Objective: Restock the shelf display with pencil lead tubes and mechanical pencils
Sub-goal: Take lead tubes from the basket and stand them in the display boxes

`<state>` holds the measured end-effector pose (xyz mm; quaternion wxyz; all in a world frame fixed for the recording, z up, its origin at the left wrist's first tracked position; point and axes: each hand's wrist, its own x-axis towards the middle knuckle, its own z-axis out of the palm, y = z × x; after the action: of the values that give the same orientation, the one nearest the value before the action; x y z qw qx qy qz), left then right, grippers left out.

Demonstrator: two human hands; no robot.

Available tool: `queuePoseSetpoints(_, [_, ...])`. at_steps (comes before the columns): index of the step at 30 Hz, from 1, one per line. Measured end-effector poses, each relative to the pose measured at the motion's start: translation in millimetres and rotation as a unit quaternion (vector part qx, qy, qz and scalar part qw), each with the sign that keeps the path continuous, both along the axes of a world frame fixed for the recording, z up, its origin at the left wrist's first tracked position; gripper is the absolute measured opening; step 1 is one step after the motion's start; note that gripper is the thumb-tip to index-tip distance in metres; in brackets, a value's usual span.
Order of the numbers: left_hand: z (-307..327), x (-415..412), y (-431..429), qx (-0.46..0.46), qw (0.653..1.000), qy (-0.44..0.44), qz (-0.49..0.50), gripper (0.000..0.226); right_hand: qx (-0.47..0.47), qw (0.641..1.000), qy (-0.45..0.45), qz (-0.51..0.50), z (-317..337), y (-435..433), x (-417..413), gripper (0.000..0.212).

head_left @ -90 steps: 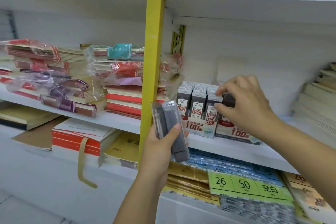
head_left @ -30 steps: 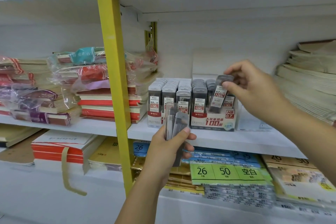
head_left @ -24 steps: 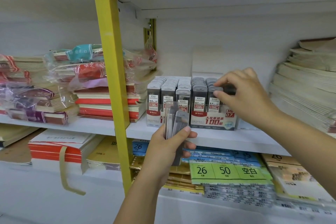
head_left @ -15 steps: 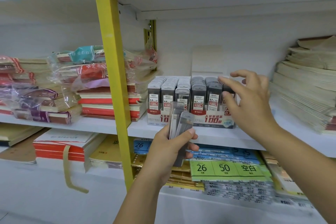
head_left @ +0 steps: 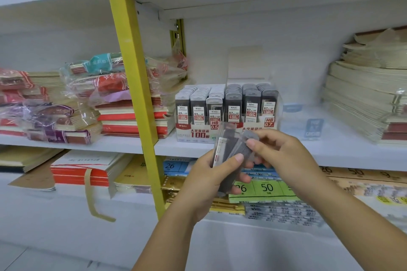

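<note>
Two display boxes of pencil lead tubes stand side by side on the middle shelf: the 0.5 box [head_left: 199, 125] on the left and the 0.7 box [head_left: 253, 108] on the right, both with rows of dark tubes. Below and in front of them, my left hand [head_left: 211, 174] grips a small bundle of dark lead tubes [head_left: 229, 156], thumb across the front. My right hand [head_left: 284, 156] pinches the top tube of that bundle between thumb and fingers.
A yellow shelf upright [head_left: 134, 86] runs just left of the boxes. Wrapped notebook stacks [head_left: 92, 94] fill the left shelf, and beige paper stacks [head_left: 370, 99] lie at the right. Green price labels [head_left: 262, 187] and packets lie on the lower shelf. A blue tag [head_left: 313, 127] stands right of the boxes.
My right hand has left the 0.7 box, where it set a tube into the right row, and come down to the bundle in my left hand, now pinching a tube.
</note>
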<state>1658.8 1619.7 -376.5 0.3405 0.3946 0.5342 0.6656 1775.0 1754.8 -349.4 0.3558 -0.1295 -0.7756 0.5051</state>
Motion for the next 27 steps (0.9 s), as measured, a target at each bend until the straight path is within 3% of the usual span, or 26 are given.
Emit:
queuePoseSetpoints(6, [-4, 0, -2, -0.03, 0.999, 0.023, -0.013, 0.052, -0.1, 0.991, 0.068, 0.063, 3, 14, 12, 0.017])
queuePoseSetpoints(11, [-9, 2, 4, -0.051, 0.998, 0.014, 0.041, 0.031, -0.098, 0.991, 0.047, 0.073, -1, 19, 16, 0.022])
queuePoseSetpoints(19, [-12, 3, 11, -0.034, 0.995, 0.023, 0.093, 0.038, -0.142, 0.988, 0.058, 0.036, -5, 20, 11, 0.036])
queuePoseSetpoints(24, [-13, -1, 11, -0.04, 0.994, 0.026, 0.096, 0.034, -0.081, 0.996, 0.021, -0.031, -4, 20, 12, 0.014])
queuePoseSetpoints(27, [-11, -6, 14, -0.029, 0.995, -0.01, 0.09, 0.026, 0.017, 0.989, 0.107, -0.097, 23, 24, 15, 0.013])
